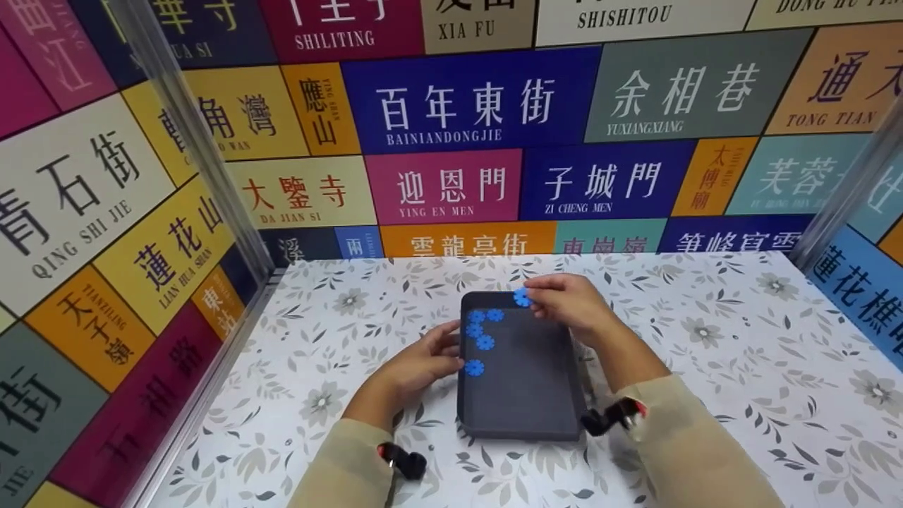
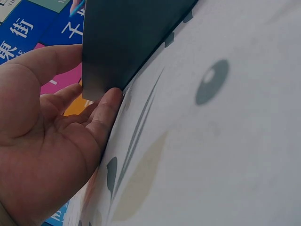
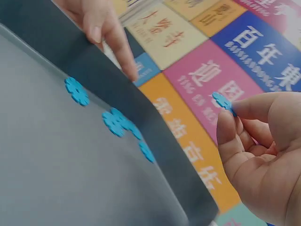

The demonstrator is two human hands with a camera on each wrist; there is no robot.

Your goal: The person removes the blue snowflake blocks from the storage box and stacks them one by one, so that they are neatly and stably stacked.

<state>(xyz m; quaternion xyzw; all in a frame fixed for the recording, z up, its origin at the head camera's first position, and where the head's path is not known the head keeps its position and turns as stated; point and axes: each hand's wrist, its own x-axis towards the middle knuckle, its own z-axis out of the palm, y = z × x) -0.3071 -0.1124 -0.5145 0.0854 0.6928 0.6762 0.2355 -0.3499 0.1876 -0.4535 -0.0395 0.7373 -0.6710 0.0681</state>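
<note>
A dark grey rectangular tray (image 1: 525, 388) lies on the table. Several blue notched, snowflake-like discs (image 1: 486, 342) are inside it, along its left wall and far left corner. My right hand (image 1: 568, 307) pinches another blue disc (image 3: 222, 102) between thumb and fingertips, above the tray's far right corner. At the left wall is my left hand (image 1: 422, 363), its loosely extended fingers touching the tray's outer side. In the left wrist view, the left fingertips (image 2: 112, 95) meet the wall near the tabletop. The wall hides part of the tray's inside there.
White cloth with grey leaves and flowers covers the table (image 1: 705, 395). Behind it stands a wall of coloured sign panels (image 1: 451, 187), which continues along the left and right sides. Metal posts (image 1: 211, 162) mark the corners. Each wrist carries a small black camera (image 1: 405, 462).
</note>
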